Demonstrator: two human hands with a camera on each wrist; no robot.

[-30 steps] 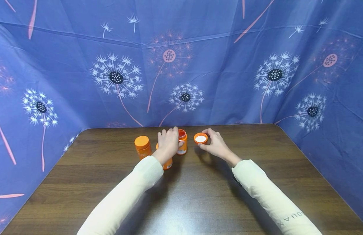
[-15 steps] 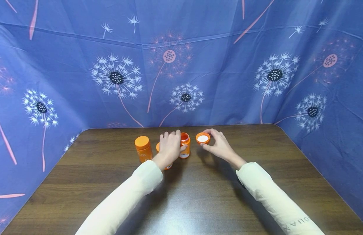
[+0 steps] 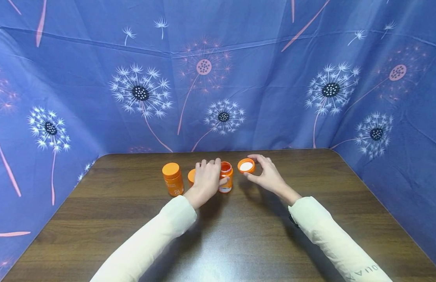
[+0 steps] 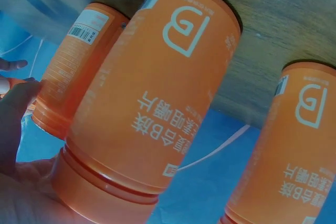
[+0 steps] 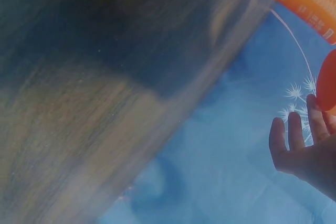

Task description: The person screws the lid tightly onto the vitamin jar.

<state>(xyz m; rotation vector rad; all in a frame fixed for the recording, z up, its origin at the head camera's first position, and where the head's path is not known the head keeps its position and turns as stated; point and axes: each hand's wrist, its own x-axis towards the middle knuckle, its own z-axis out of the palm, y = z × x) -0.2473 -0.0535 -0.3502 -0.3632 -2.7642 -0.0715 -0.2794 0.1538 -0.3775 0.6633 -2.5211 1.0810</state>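
My left hand (image 3: 207, 178) grips an orange pill bottle (image 3: 227, 183) near its top. The bottle has no lid, and its reddish mouth faces up. To its right, my right hand (image 3: 269, 178) pinches an orange screw lid (image 3: 246, 166) by its rim above the table, its white inside showing. In the right wrist view, the lid's smooth orange outside (image 5: 328, 83) lies at the fingertips. A capped orange bottle (image 4: 152, 87) stands by the left palm; in the head view that hand hides most of it.
Another capped orange bottle (image 3: 174, 181) stands at the left on the brown wooden table (image 3: 239, 235). A blue cloth (image 3: 267, 117) with dandelion prints hangs behind the table and along its sides.
My left hand has moved the uncapped bottle to the right and a little nearer. My right hand has shifted slightly right with the lid. The left capped bottle has stayed in place.
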